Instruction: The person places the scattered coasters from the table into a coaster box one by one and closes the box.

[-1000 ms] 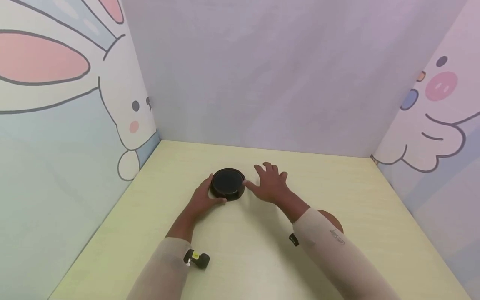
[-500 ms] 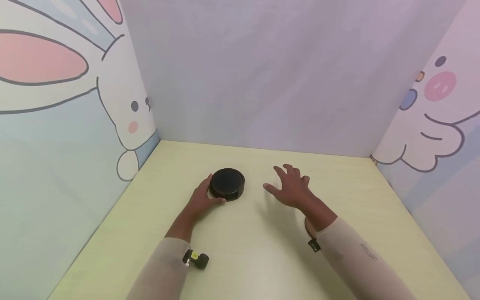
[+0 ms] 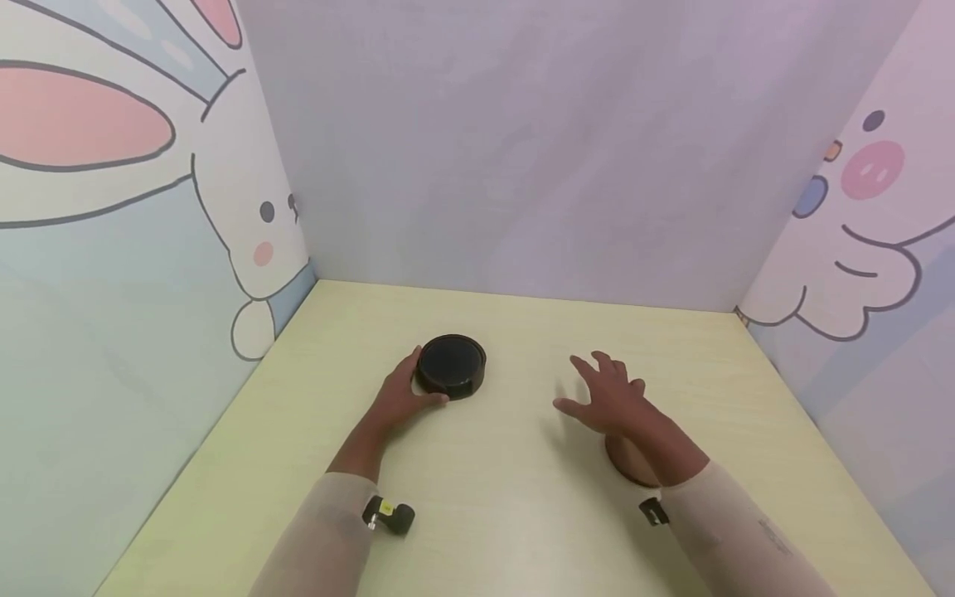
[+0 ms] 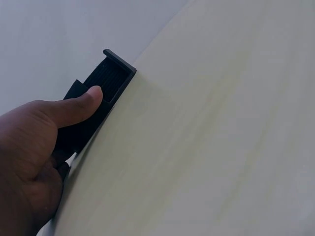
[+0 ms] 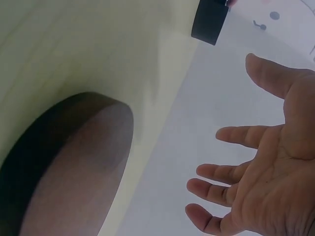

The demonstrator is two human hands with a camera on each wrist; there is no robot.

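Observation:
A round black coaster holder (image 3: 452, 363) with a cut-out in its side wall stands on the table. My left hand (image 3: 399, 400) grips its left side, the thumb in front and the fingers round the back. In the left wrist view the thumb presses on the black wall beside the cut-out (image 4: 101, 81). To the right, my right hand (image 3: 608, 396) hovers above the table with fingers spread and holds nothing. Below that wrist lies a round brown disc (image 3: 627, 460) with a dark edge, partly hidden by the forearm. The right wrist view shows the disc (image 5: 88, 162) close up.
The pale wood-look table (image 3: 492, 514) is enclosed by a plain back wall (image 3: 522, 149) and side walls with cartoon animals. Small black cameras (image 3: 391, 514) sit on both wrists.
My right hand has moved away from the black coaster holder, to the right and nearer to me, fingers still spread. The left hand and the holder have stayed put.

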